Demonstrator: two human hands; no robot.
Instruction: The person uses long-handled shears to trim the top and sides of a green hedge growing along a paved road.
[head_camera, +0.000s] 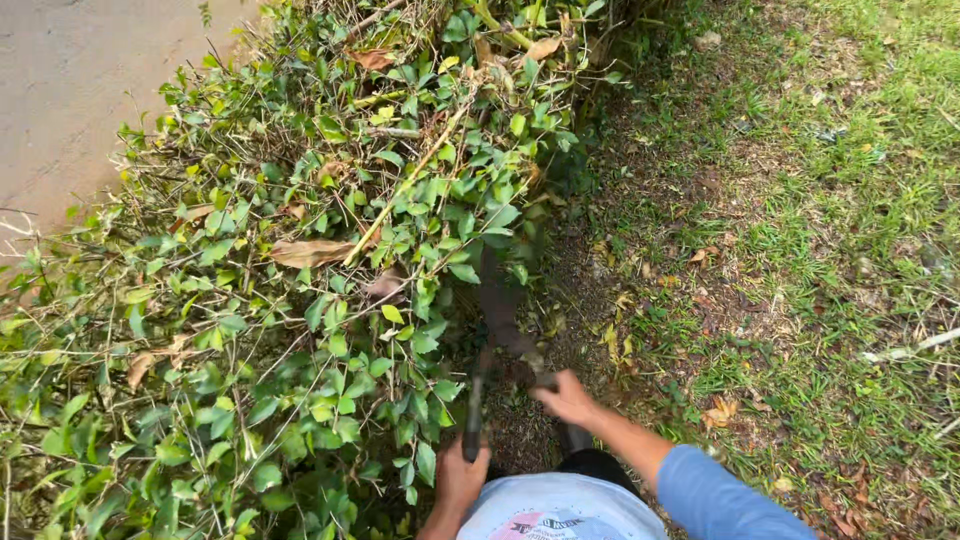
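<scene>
We hold the hedge shears (497, 330) — left hand (459, 478) and right hand (566, 397) each closed round a handle. Blades sit ahead of our hands at the hedge (300, 260) flank; top looks ragged — most trimming left.

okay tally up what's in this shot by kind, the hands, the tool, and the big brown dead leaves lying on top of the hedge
Hands: 2, left hand and right hand
Hedge shears: 1, a handle in each hand
Large brown dead leaves on the hedge: 2, leaf one, leaf two
Total: 5
</scene>
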